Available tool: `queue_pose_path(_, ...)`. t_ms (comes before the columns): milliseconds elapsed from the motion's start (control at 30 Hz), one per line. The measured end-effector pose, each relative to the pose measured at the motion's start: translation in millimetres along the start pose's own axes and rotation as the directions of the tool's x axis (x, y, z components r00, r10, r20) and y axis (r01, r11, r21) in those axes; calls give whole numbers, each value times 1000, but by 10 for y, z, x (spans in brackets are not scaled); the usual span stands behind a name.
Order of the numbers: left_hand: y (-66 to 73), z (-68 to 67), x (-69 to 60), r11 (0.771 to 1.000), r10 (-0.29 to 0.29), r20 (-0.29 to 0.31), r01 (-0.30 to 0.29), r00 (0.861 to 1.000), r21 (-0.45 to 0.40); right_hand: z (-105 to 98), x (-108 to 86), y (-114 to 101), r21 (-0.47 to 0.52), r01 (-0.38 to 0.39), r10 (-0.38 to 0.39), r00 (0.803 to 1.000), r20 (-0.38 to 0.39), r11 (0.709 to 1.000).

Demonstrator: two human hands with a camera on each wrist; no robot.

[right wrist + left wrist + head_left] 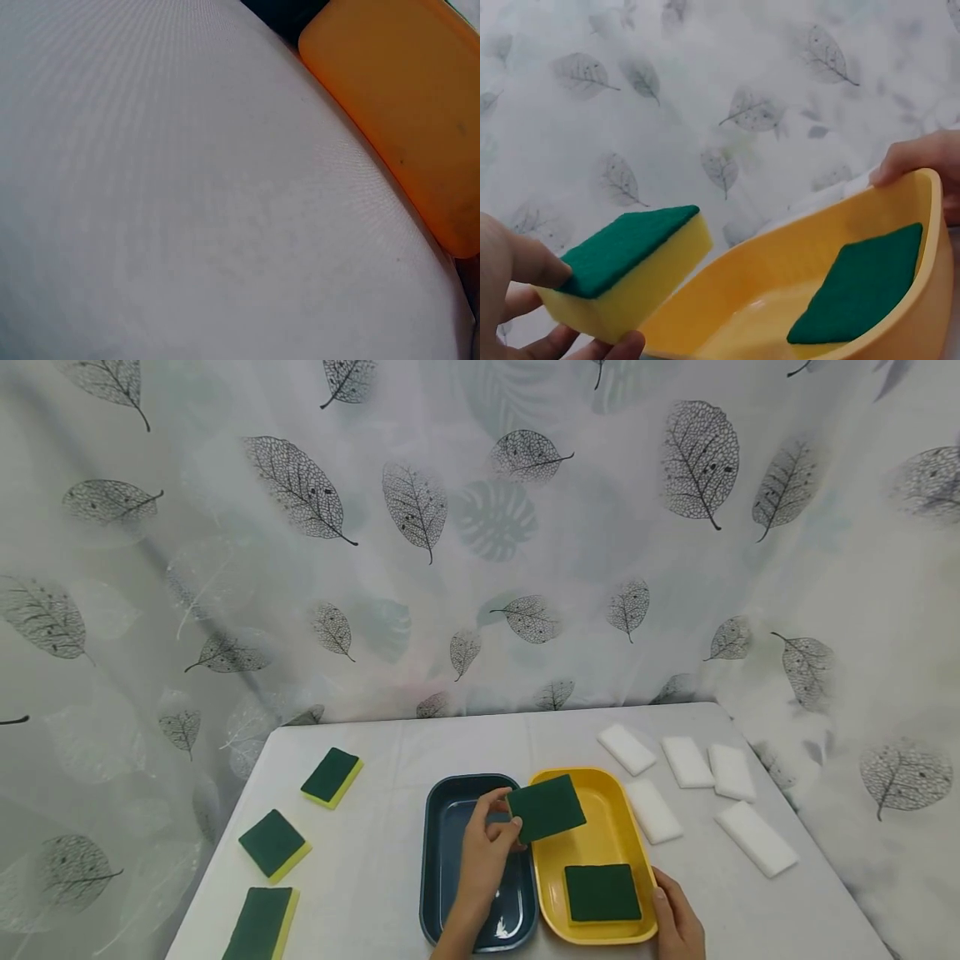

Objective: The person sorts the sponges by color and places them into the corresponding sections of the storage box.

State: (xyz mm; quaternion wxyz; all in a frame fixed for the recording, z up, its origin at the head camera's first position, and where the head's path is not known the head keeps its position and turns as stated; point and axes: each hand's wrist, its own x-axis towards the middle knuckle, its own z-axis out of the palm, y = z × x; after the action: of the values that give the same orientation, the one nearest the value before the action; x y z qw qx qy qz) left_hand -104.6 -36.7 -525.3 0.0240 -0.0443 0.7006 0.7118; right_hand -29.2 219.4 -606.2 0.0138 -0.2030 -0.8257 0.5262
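Sponge (546, 808), lower centre of frame, pinched at one end by left hand (485, 845), raised near yellow tray (603, 843). Right hand (678, 922) holds tray at lower right. Judged risks: end-only pinch could let sponge twist; low pass could clip tray; uneven right-hand pull could shift tray.

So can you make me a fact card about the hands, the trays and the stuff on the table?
Left hand: pinching a green-and-yellow sponge
Right hand: gripping the right side of the yellow tray
Inside yellow tray: another sponge, green side up
Blue tray: left of the yellow one
Loose sponges: three, on the table's left
White pads: five, on the right
Table: white
Backdrop: leaf-patterned
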Motion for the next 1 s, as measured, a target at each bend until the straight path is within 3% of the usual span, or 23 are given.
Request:
queue_pose_path(200,-14,112,24,998,10,34,-13,999,69,-9,2,-13,9,13,-12,1000,-17,1000)
queue_pose_path(433,-14,243,32,977,100,96,-116,990,179,-15,19,-18,6,-1,1,1000,-3,1000)
queue_pose_path(600,-47,305,38,954,152,105,-173,983,246,-16,8,-24,2,-11,11,1000,15,1000)
queue_pose_path(733,-78,372,47,934,148,117,-177,982,309,-6,-5,-26,-3,-3,3,1000,6,1000)
queue_pose_path(1000,-53,493,51,868,92,152,-155,984,471,16,-14,-26,-4,8,-8,1000,-25,1000)
